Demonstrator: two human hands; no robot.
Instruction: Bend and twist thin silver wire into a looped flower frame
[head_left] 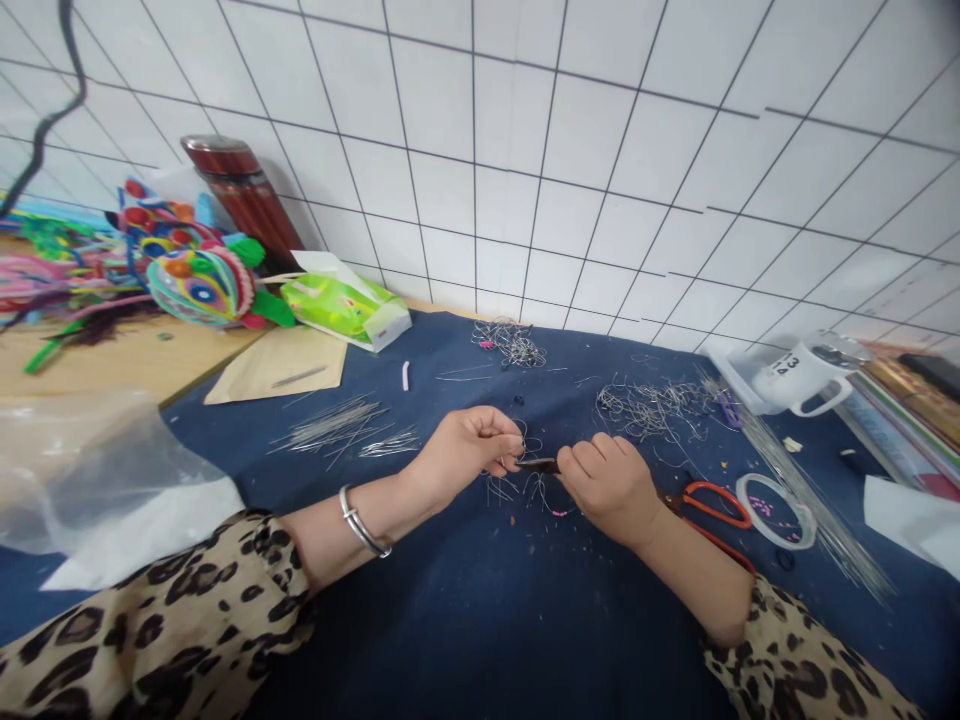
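My left hand [486, 442] is closed in a pinch on a thin wire [531, 441], which loops up beside the fingertips. My right hand [609, 487] is wrapped round a narrow metal tool [541, 465]. Its pointed tip reaches to my left fingertips; most of it is hidden in my fist, so its exact kind is unclear. Below the fingers lie loose wire ends and a short row of pink beads [559, 513]. Orange-handled scissors [718, 503] show just past my right wrist, partly covered by it.
Straight wires [330, 425] lie left; tangled wire [649, 408] sits right. A white ring-shaped dish [808, 530] with pink beads stands near long rods [825, 510]. Farther out are a mug [801, 380], a tissue pack [345, 303], a thermos [251, 205] and a plastic bag [97, 460].
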